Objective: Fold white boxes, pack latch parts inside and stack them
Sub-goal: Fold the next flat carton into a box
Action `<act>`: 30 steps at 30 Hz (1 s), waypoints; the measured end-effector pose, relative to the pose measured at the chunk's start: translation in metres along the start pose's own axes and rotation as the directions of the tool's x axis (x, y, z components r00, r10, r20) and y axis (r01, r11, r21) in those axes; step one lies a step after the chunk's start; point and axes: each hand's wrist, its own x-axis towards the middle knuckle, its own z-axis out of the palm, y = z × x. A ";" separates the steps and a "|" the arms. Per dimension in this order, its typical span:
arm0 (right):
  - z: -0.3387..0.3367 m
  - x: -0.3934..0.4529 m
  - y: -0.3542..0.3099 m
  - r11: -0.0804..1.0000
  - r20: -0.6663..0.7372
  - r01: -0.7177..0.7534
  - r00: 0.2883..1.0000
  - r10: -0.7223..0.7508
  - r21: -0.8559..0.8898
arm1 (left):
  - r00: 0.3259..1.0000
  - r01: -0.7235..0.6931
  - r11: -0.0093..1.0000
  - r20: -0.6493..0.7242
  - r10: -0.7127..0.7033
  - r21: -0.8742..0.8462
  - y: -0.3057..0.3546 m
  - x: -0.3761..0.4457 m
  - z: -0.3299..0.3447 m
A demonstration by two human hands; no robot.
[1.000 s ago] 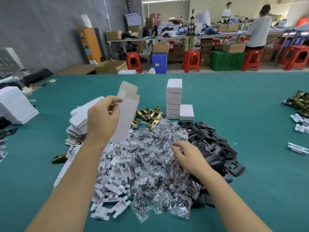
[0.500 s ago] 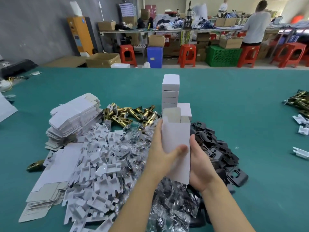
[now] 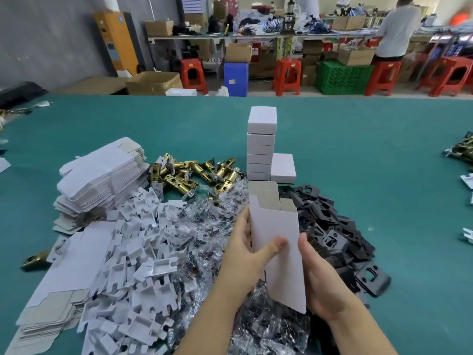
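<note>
While left hand [image 3: 245,254] thumb presses it, both hands clasp unfolded box [image 3: 277,242].

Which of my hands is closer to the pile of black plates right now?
Right. The right hand holds the box blank's right edge, directly beside the black plates. The left hand grips the blank's left side, over the clear bags, farther away.

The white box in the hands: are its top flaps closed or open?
Open: the white box has its grey-lined top flaps standing up, untucked, held between both hands.
</note>
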 end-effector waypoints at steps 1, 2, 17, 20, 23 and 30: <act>0.000 0.000 0.000 1.000 0.012 -0.004 1.000 0.004 -0.004 | 1.000 0.002 1.000 0.002 -0.002 -0.003 0.001 0.000 0.000; 0.000 -0.002 0.000 1.000 0.033 0.000 0.999 0.000 -0.009 | 1.000 0.003 1.000 0.003 -0.003 -0.007 0.001 0.000 0.000; 0.002 -0.010 0.002 0.999 0.155 0.043 0.987 -0.047 0.033 | 0.998 -0.012 1.000 0.055 0.012 0.001 0.004 -0.010 -0.003; 0.001 -0.010 0.003 0.999 0.129 0.047 0.990 -0.049 0.017 | 0.998 -0.018 1.000 0.062 0.019 -0.005 0.004 -0.011 -0.003; 0.000 -0.009 0.003 0.998 0.112 0.057 0.992 -0.057 0.010 | 0.997 -0.033 0.999 0.070 0.033 0.010 0.005 -0.012 -0.001; -0.004 -0.008 0.008 0.996 0.101 -0.052 0.994 0.044 0.074 | 0.996 -0.092 0.982 0.016 0.091 0.166 0.009 -0.015 0.003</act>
